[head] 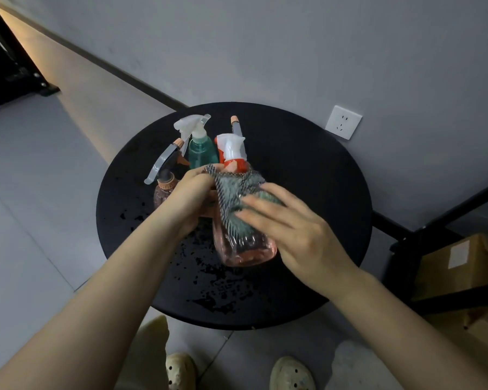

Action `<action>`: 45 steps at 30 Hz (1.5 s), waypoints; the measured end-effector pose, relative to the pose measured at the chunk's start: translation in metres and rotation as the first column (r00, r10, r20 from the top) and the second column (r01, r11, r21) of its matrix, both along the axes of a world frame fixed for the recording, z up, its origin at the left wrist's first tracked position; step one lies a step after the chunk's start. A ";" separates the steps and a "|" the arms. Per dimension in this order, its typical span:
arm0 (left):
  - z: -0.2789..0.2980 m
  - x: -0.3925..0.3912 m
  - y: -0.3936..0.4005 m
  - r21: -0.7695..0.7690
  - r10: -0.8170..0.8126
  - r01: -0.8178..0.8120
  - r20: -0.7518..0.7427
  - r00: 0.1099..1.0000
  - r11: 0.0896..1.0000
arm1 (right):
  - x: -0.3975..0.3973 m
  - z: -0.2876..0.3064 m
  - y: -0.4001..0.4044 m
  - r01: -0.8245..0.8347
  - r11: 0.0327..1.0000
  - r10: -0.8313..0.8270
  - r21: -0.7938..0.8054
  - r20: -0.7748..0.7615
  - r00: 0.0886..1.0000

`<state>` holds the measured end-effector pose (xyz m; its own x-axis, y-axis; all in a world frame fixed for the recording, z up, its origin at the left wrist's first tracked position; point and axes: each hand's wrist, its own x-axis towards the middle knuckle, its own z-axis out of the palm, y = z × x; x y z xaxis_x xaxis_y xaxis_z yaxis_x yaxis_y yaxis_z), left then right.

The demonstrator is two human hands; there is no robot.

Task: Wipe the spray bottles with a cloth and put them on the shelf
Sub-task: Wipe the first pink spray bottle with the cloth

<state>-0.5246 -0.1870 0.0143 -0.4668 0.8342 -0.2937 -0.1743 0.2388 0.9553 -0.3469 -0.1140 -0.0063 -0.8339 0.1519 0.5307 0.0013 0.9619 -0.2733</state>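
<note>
**Pink spray bottle under cloth, table centre**

Left hand [193, 192] grips the pink bottle [244, 246], held over the centre of the round black table [321, 192]. Right hand [288, 220], fingers spread, presses the striped cloth [231, 192] against it. Teal bottle [202, 150] and brown bottle [162, 190] stand toward the far-left edge.

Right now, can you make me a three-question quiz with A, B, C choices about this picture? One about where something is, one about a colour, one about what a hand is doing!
1. Where is the wall socket?
A. on the floor
B. on the wall behind the table
C. on the table

2. What colour is the bottle standing behind the hands?
A. yellow
B. black
C. teal

3. What is the right hand doing?
A. pressing the cloth on the pink bottle
B. hanging idle
C. holding a shoe

Answers: B, the socket sits on the grey wall; C, the teal bottle stands upright; A, flat fingers rest on cloth.
</note>
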 end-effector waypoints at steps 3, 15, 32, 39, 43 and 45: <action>0.003 -0.007 0.000 0.008 0.017 -0.017 0.008 1.000 1.000 | 0.013 0.000 -0.007 -0.108 0.977 0.103 0.185 0.039 0.994; 0.000 -0.012 -0.001 0.010 -0.033 0.033 0.031 0.999 0.999 | -0.001 0.006 -0.006 -0.040 0.986 0.029 0.160 0.072 0.997; 0.001 -0.020 -0.003 0.023 -0.026 0.026 0.031 0.999 0.999 | 0.019 -0.011 -0.014 -0.146 0.919 0.108 0.367 0.120 0.987; 0.004 -0.009 -0.006 -0.006 -0.111 0.111 0.008 0.994 0.994 | -0.007 0.005 -0.010 -0.011 0.997 0.007 0.071 0.058 0.998; 0.002 -0.007 -0.008 -0.017 -0.078 0.078 0.027 0.997 0.997 | -0.017 0.007 -0.005 0.043 0.985 -0.030 -0.168 0.084 0.996; 0.003 -0.007 -0.008 -0.011 -0.067 0.067 0.010 0.998 0.998 | -0.016 0.004 -0.005 0.015 0.980 -0.001 -0.197 0.072 0.997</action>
